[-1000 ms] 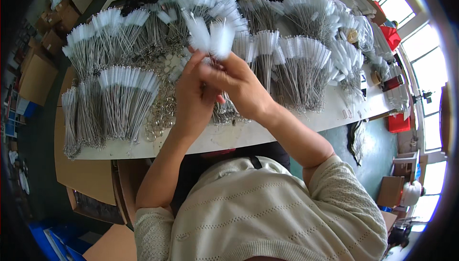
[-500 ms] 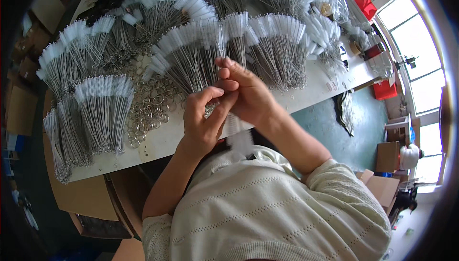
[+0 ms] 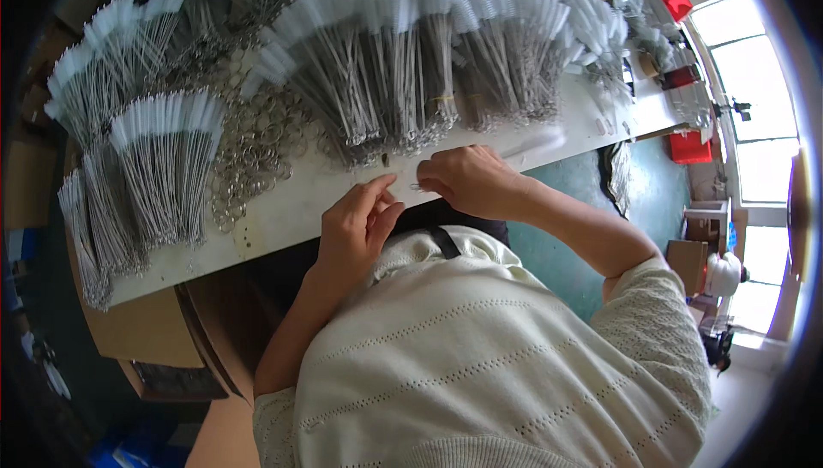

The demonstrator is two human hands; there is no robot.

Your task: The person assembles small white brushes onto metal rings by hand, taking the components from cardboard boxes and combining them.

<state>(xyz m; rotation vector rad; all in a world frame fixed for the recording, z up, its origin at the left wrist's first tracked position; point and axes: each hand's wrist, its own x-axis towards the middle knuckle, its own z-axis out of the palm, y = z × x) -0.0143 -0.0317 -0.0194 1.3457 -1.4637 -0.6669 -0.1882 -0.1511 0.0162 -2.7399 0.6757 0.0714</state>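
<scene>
My right hand point(image 3: 476, 181) is closed round a thin wire brush whose pale bristle head point(image 3: 542, 139) sticks out past the knuckles to the right, smeared by motion. A small shiny loop of wire point(image 3: 417, 186) shows at the fingertips; the brush's middle is hidden in the hand. To the left, just off the table's front edge, my left hand point(image 3: 356, 221) has its thumb and fingers apart, with nothing visible between them. Beyond both hands stand tight bunches of similar wire brushes point(image 3: 403, 65), white bristles pointing away and looped ends toward me.
Loose metal split rings point(image 3: 253, 147) lie heaped on the white table point(image 3: 304, 224), left of centre. More brush bunches point(image 3: 163, 177) fill its left side. Cardboard boxes point(image 3: 141, 327) sit below the left edge; a red bin point(image 3: 690, 147) is on the floor at right.
My hands were together at the fingertips with the brush hanging toward me. They have separated; my right hand has moved right and lower, the brush now pointing right. The view has shifted slightly.
</scene>
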